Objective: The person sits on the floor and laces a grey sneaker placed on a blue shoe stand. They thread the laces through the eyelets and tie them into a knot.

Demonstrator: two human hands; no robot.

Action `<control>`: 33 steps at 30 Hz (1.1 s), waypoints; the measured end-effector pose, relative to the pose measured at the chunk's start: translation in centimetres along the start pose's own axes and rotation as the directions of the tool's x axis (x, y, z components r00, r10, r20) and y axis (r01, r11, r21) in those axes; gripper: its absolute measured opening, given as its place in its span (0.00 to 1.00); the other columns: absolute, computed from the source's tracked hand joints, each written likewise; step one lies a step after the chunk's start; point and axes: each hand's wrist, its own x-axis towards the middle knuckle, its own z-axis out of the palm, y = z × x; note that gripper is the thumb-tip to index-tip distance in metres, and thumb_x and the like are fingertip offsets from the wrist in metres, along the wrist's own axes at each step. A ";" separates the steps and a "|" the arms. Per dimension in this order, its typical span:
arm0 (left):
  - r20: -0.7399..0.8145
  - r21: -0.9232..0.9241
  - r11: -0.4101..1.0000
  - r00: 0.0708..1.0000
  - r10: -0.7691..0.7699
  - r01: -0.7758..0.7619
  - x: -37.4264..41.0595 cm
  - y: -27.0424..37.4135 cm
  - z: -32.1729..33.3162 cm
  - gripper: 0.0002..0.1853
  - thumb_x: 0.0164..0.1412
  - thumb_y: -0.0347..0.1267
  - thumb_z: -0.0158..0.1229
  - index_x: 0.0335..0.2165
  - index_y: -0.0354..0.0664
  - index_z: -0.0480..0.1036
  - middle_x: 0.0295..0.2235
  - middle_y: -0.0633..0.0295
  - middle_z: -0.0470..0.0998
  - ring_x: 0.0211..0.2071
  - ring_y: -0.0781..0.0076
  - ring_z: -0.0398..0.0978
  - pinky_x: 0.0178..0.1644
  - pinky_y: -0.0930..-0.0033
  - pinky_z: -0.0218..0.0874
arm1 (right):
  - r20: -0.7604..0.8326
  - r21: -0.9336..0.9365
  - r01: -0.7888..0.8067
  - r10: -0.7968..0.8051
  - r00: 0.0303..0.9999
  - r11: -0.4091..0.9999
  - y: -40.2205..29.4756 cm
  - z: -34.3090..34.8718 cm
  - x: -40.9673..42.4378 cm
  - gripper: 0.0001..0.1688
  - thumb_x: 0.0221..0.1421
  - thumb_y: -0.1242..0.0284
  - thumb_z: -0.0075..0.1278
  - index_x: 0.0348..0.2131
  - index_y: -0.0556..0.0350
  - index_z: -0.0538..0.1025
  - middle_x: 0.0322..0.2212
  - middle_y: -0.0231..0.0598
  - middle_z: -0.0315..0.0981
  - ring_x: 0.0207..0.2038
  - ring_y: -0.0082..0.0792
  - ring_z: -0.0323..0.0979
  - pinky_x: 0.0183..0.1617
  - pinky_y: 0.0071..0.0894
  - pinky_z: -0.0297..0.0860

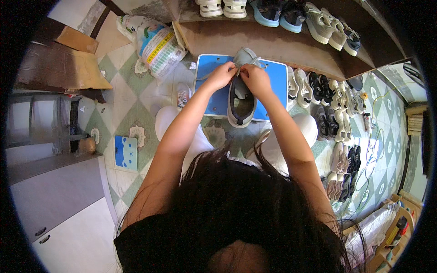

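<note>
A grey lace-up shoe rests on a small blue table, its toe towards the shelf and its dark-lined opening towards me. My left hand pinches a pale shoelace at the left of the shoe's throat; a length of lace trails off to the left. My right hand is closed at the right side of the throat, fingertips at the lacing, with a loop of lace showing just beyond it. The two hands nearly touch above the tongue. Just what lies between the right fingertips is partly hidden.
A wooden shelf with several shoes stands beyond the table. More pairs of shoes line the tiled floor at the right, near loose cables. A full printed plastic sack stands at the upper left. A blue bear-faced scale lies on the left floor.
</note>
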 end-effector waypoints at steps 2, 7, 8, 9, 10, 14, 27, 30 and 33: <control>-0.085 -0.023 0.998 0.995 0.060 -0.062 0.1 -0.8 0.1 0.10 0.59 0.34 0.48 0.29 0.37 0.67 0.22 0.67 0.69 0.25 0.81 0.64 0.30 0.75 0.56 | -0.123 0.039 -0.020 0.025 0.992 0.999 -0.6 -0.6 -0.7 0.12 0.47 0.66 0.50 0.30 0.54 0.73 0.31 0.47 0.71 0.31 0.49 0.71 0.33 0.42 0.69; -0.253 0.021 0.992 0.959 0.127 -0.125 -2.6 0.3 -0.4 0.08 0.59 0.31 0.48 0.28 0.37 0.67 0.21 0.65 0.70 0.24 0.77 0.67 0.30 0.73 0.58 | -0.174 -0.064 -0.178 0.164 0.971 0.982 -3.5 -3.0 -3.8 0.25 0.43 0.59 0.55 0.37 0.56 0.67 0.34 0.49 0.67 0.33 0.51 0.70 0.31 0.41 0.69; -0.293 0.028 0.987 0.942 0.161 -0.159 -3.1 0.8 -0.2 0.08 0.59 0.31 0.47 0.28 0.37 0.67 0.22 0.64 0.71 0.25 0.77 0.68 0.31 0.74 0.59 | -0.133 -0.114 -0.166 0.150 0.980 0.980 -3.4 -3.0 -4.4 0.25 0.42 0.61 0.55 0.37 0.56 0.64 0.31 0.50 0.70 0.31 0.52 0.71 0.31 0.44 0.69; -0.329 0.010 0.986 0.930 0.162 -0.168 -3.4 0.7 -0.1 0.08 0.59 0.31 0.47 0.29 0.37 0.67 0.23 0.64 0.72 0.26 0.77 0.69 0.31 0.74 0.59 | -0.075 -0.090 -0.192 0.186 0.980 0.977 -2.9 -2.6 -4.8 0.24 0.43 0.63 0.54 0.37 0.56 0.63 0.30 0.50 0.70 0.30 0.52 0.71 0.30 0.44 0.69; -0.364 -0.008 0.984 0.917 0.161 -0.176 -3.6 0.5 -0.1 0.08 0.59 0.31 0.47 0.29 0.37 0.67 0.24 0.64 0.72 0.26 0.76 0.69 0.32 0.75 0.59 | -0.016 -0.067 -0.220 0.219 0.976 0.973 -2.2 -2.2 -5.1 0.23 0.43 0.65 0.53 0.36 0.57 0.62 0.29 0.51 0.71 0.29 0.53 0.71 0.30 0.45 0.69; -0.403 -0.412 0.899 0.915 -0.032 -0.150 -3.9 -0.5 -0.8 0.06 0.61 0.33 0.45 0.30 0.42 0.64 0.34 0.59 0.75 0.33 0.72 0.72 0.37 0.71 0.61 | -0.073 0.026 -0.232 0.234 0.970 0.972 -1.7 -1.4 -5.4 0.17 0.44 0.75 0.48 0.34 0.59 0.59 0.23 0.54 0.72 0.25 0.56 0.71 0.28 0.50 0.68; -0.600 -0.800 0.158 0.764 -0.238 -0.579 -8.1 -3.5 -15.1 0.09 0.58 0.33 0.45 0.26 0.39 0.65 0.26 0.57 0.70 0.30 0.61 0.69 0.45 0.58 0.60 | -0.114 0.008 -0.386 0.384 0.916 0.922 -0.7 -2.0 -5.3 0.16 0.44 0.77 0.45 0.34 0.59 0.58 0.21 0.60 0.70 0.26 0.61 0.69 0.29 0.54 0.66; -0.642 -0.767 0.133 0.751 -0.157 -0.628 -10.8 -5.4 -17.2 0.08 0.57 0.32 0.43 0.26 0.40 0.65 0.24 0.62 0.68 0.22 0.71 0.63 0.28 0.73 0.58 | -0.136 0.016 -0.383 0.381 0.914 0.924 -0.2 -2.0 -5.5 0.16 0.43 0.77 0.45 0.34 0.59 0.59 0.21 0.60 0.69 0.26 0.61 0.69 0.29 0.54 0.66; -0.688 -0.691 0.460 0.702 -0.184 -0.557 -11.9 -3.2 -14.9 0.07 0.56 0.31 0.42 0.28 0.42 0.66 0.23 0.65 0.67 0.19 0.80 0.60 0.19 0.81 0.51 | -0.111 0.004 -0.370 0.369 0.923 0.929 0.0 -1.7 -5.6 0.16 0.44 0.77 0.45 0.34 0.59 0.59 0.22 0.59 0.70 0.25 0.60 0.69 0.29 0.53 0.66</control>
